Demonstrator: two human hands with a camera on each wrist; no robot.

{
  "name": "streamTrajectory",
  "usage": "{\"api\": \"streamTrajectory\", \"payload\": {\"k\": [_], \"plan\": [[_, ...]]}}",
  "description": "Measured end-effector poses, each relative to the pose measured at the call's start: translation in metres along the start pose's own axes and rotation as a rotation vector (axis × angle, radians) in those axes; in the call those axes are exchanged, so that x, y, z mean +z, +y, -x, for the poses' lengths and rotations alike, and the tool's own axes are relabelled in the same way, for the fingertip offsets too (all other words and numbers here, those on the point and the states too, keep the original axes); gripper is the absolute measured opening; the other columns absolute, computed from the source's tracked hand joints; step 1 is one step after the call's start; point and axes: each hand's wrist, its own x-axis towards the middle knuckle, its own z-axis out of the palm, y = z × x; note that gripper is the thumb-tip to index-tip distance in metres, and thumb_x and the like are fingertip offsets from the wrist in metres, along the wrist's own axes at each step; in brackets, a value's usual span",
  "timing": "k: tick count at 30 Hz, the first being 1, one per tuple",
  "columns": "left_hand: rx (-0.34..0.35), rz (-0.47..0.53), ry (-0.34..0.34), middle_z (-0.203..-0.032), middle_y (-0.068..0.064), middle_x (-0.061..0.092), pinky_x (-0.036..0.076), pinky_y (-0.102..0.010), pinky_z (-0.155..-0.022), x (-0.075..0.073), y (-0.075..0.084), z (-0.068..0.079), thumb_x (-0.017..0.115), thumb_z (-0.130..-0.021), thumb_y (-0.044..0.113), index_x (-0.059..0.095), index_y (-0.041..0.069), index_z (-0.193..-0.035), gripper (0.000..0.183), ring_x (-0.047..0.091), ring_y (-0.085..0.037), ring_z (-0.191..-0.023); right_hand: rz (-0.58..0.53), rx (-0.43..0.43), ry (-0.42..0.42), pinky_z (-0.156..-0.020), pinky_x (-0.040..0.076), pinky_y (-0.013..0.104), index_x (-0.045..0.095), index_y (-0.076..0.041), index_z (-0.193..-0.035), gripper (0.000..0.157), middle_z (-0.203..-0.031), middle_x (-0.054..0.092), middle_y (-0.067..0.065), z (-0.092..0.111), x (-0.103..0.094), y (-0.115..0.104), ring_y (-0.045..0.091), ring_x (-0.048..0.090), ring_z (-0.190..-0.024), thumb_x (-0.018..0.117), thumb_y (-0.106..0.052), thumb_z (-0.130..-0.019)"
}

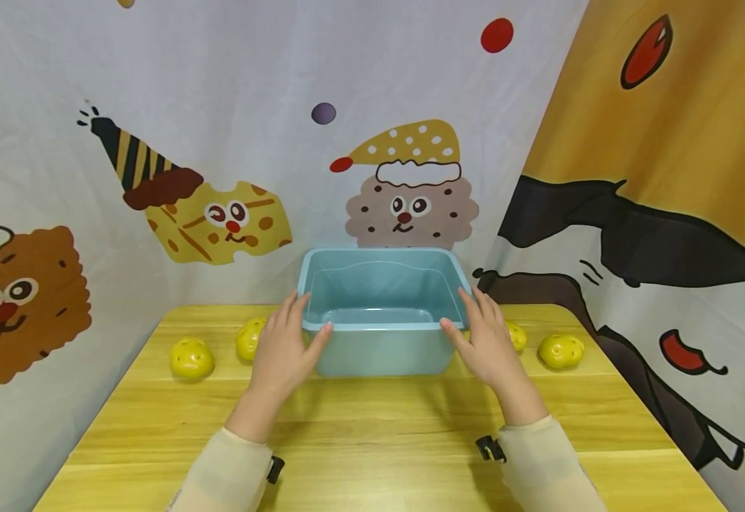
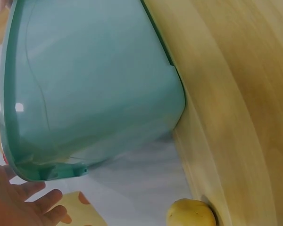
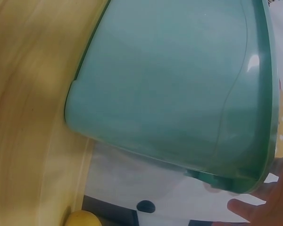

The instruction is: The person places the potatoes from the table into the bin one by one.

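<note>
Working from afar, I have the left hand (image 1: 281, 348) and the right hand (image 1: 484, 345) at opposite ends of the tub (image 1: 382, 352), which stands upright, mouth up, at the far side of the table (image 1: 372, 434). Fingers on both are wide, none curled round the rim, thumbs by the front corners; whether every tip touches I cannot tell. The matched placing, I judge, suits a long tub, steadying it evenly. Yellow fruits (image 1: 192, 358) flank it, two per side, a spacing that gives the tub the middle
</note>
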Motion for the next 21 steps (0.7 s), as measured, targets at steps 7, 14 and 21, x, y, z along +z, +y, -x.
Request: {"api": "streamTrajectory", "payload": {"k": [7,14,21], "plan": [[0.001,0.001,-0.005,-0.146,-0.016,0.029,0.030,-0.057,-0.099,0.002,-0.004,-0.005,0.038,-0.088,0.064,0.032,0.012,-0.142,0.075,0.035,-0.039,-0.126,-0.004,0.006,-0.010,-0.101,0.019,0.063,0.024,-0.014,-0.146,0.074,-0.150,0.017,0.016,-0.005,0.001,0.004,0.039,0.013,-0.135,0.041,-0.058,-0.090],[-0.012,0.008,-0.019,-0.146,-0.016,0.029,0.031,-0.057,-0.098,0.002,-0.006,-0.010,0.039,-0.088,0.062,0.032,0.011,-0.142,0.075,0.036,-0.039,-0.125,-0.008,0.018,-0.036,-0.101,0.019,0.063,0.021,-0.017,-0.147,0.074,-0.152,0.014,0.014,-0.010,0.002,0.005,0.038,0.012,-0.136,0.040,-0.060,-0.090],[-0.016,0.020,-0.024,-0.145,-0.016,0.030,0.029,-0.056,-0.100,0.001,-0.008,-0.016,0.037,-0.087,0.065,0.031,0.010,-0.142,0.078,0.035,-0.038,-0.126,-0.013,0.019,-0.057,-0.100,0.021,0.064,0.019,-0.016,-0.148,0.075,-0.152,0.011,0.014,-0.014,-0.001,0.005,0.039,0.013,-0.136,0.039,-0.060,-0.090]]}}
